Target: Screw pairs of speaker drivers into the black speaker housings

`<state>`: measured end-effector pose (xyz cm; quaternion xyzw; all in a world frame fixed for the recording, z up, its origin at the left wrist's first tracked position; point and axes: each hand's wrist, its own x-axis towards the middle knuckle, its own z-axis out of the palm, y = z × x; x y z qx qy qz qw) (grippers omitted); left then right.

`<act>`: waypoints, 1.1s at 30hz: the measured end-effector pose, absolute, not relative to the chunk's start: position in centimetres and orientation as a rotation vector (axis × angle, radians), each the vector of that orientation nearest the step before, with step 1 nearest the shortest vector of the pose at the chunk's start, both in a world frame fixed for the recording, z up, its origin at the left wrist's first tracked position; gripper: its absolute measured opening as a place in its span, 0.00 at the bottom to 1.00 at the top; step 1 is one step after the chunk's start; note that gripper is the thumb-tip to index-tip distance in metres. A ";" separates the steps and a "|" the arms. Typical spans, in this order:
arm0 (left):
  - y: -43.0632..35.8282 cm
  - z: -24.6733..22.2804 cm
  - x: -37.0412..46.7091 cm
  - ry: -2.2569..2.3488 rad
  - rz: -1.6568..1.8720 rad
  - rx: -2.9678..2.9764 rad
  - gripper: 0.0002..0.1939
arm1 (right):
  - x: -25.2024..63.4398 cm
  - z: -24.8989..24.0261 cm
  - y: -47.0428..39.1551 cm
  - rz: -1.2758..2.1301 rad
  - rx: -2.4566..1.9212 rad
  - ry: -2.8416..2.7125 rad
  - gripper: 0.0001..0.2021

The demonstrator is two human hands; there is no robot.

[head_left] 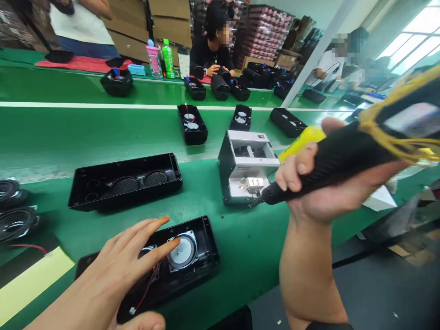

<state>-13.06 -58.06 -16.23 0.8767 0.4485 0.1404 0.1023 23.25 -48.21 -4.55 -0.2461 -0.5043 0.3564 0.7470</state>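
Observation:
A black speaker housing (202,256) lies on the green bench, with a round white-backed speaker (182,251) set in it and a second one partly under my left hand (137,256). That hand is spread over the housing, a fingertip at the white speaker's edge. A red and black wire (147,288) with a white plug hangs inside the housing. My right hand (319,183) is wrapped round a black electric screwdriver (330,156), whose tip points down at the front of a grey screw feeder box (227,169).
Another black housing (127,183) lies behind, with loose speakers (17,222) at the left edge and a yellow sheet (37,284) below them. Further back are more housings (192,124), bottles (168,59) and seated people (213,50). Something yellow (302,140) lies behind my right hand.

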 end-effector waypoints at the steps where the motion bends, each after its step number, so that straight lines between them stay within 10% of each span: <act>1: -57.9 -16.0 -12.9 1.349 0.426 2.569 0.44 | 23.3 -4.0 -48.8 0.811 -0.538 -1.086 0.29; 6: -56.3 -15.5 -10.7 1.450 0.393 2.475 0.22 | 22.6 -1.4 -50.5 1.067 -0.438 -1.159 0.20; 33: -55.5 -14.7 -8.5 1.359 0.350 2.651 0.22 | 11.4 -9.4 -47.9 1.377 -0.346 -1.094 0.23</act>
